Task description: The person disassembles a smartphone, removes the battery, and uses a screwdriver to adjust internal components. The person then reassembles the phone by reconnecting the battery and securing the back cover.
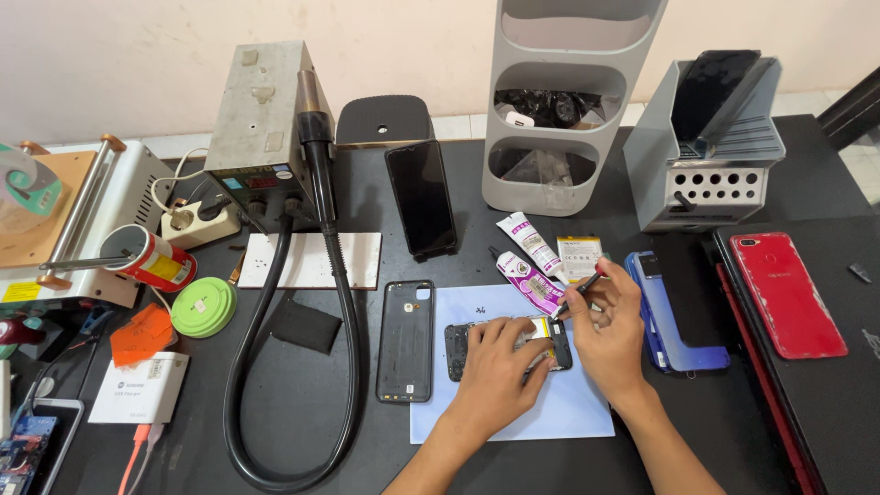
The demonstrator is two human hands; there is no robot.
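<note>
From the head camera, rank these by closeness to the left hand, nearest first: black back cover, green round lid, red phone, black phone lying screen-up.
Measured from the left hand, which rests on the opened phone:
1. Black back cover, just to its left on the table.
2. Black phone lying screen-up, farther back, toward the wall.
3. Green round lid, far left.
4. Red phone, far right.
Lid and red phone are nearly level.

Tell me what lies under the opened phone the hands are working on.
The opened phone lies on a pale blue mat on the black table. The left hand covers the phone's middle, so the mat beneath it is hidden. The right hand holds a thin dark tool.
</note>
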